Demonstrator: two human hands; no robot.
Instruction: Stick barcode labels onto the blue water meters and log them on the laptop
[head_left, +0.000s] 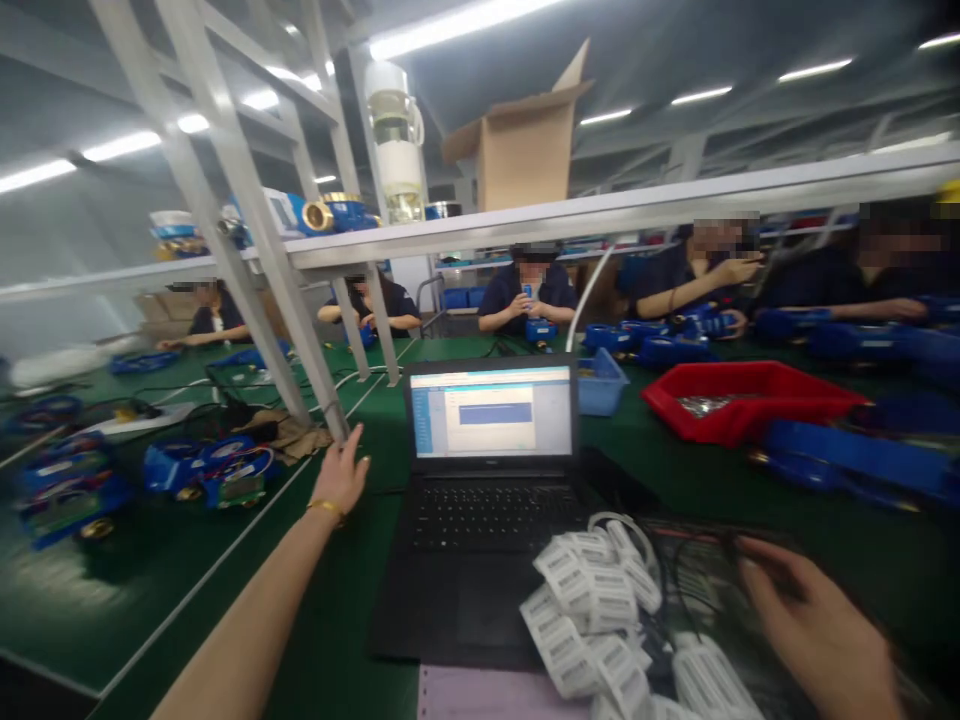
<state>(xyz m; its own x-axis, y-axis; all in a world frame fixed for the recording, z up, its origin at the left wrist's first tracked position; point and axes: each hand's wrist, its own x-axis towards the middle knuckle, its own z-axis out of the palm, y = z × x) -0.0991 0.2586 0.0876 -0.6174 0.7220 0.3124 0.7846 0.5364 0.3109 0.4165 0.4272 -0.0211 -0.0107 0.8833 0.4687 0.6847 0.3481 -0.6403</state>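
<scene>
My left hand [341, 478] reaches forward to the foot of a metal shelf post [326, 390], fingers stretched and apart, holding nothing. Whether the fingertips touch the post is unclear. To its right stands an open black laptop [491, 510] with a lit screen. A heap of white barcode labels [589, 590] covers the laptop's right front corner. Right of the labels, my right hand [821, 620] is curled, thumb and fingers drawn together beside a thin black cable [679, 570]. Blur hides what is between them. A white cylindrical object [709, 680] lies near this hand.
A red bin [750, 385] with small metal parts and a light blue bin [604, 385] stand behind the laptop. Blue meter housings [225, 470] with wiring lie at left, more blue meters [862, 460] at right. A shelf [480, 228] crosses above. Several people sit opposite.
</scene>
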